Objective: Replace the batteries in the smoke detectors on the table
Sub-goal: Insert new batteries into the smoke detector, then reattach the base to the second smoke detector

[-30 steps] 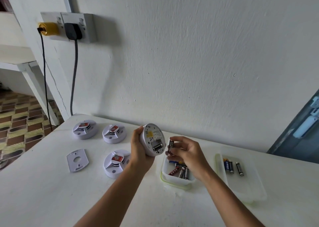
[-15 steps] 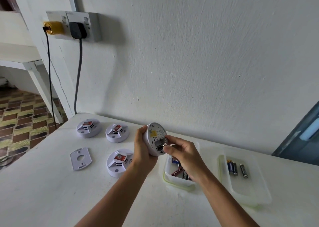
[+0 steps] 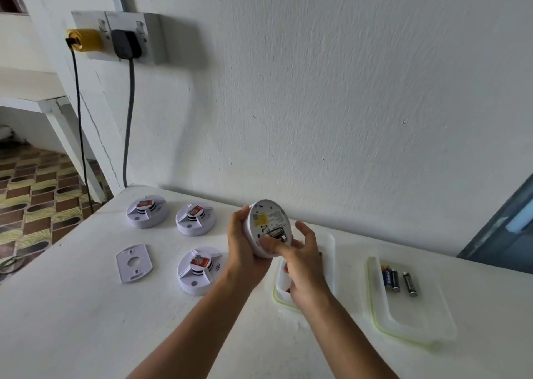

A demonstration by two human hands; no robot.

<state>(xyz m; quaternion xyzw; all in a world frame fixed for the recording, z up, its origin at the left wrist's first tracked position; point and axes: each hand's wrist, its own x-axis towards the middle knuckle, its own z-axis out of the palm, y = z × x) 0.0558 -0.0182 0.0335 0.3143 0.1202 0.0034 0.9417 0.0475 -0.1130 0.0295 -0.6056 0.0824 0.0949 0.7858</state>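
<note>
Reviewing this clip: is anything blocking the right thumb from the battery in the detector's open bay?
Nothing visible. The left hand grips the smoke detector with its back facing the camera; the right hand has its thumb pressed directly on the battery in the open compartment, with no cover between them.

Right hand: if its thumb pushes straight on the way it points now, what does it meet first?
The right hand already has its thumb at the battery in the open compartment of the smoke detector, which the left hand holds. Contact depth is unclear.
</note>
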